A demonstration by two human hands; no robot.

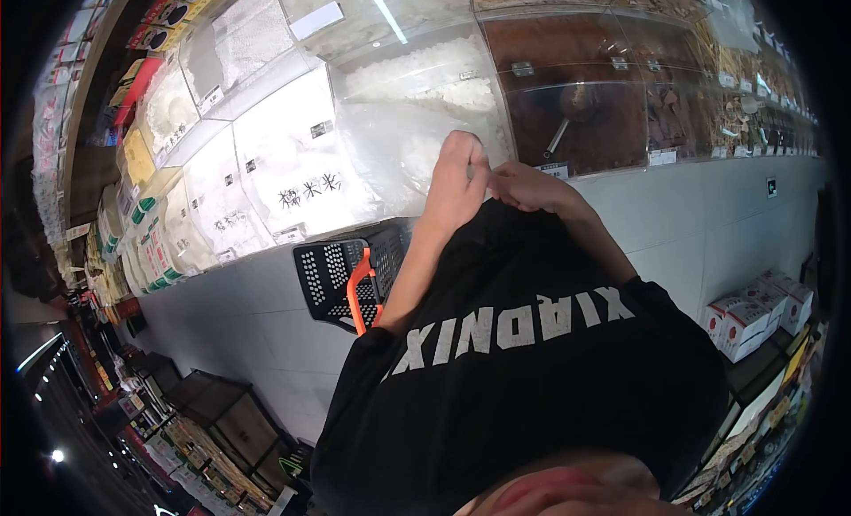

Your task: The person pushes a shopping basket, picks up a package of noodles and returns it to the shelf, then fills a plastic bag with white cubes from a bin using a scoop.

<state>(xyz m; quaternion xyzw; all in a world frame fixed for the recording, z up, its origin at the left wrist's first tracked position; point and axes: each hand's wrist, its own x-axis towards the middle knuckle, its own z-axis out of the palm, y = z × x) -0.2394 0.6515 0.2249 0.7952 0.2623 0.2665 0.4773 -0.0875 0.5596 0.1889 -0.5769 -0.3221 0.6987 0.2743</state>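
Note:
A clear plastic bag (381, 130) stretches out at the front of a bin of white, flaky or granular goods. My left hand (459, 179) is closed around the gathered end of this bag, knuckles up. Close beside it, my right hand (530, 188) has its fingers pinched together at the same gathered end; the exact grip of its fingertips is partly hidden. Whether the bag holds anything is hard to tell, since white goods show through and behind it. A black shopping basket (332, 281) with an orange handle (359, 290) is by my left forearm.
Lidded clear bins run along the counter. To the left are white sacks (284, 152) with handwritten labels. On the right, a bin of dark brown goods (612, 117) holds a scoop (581, 101). White boxes (753, 312) are stacked at the lower right, and a shelf unit (226, 418) stands lower left.

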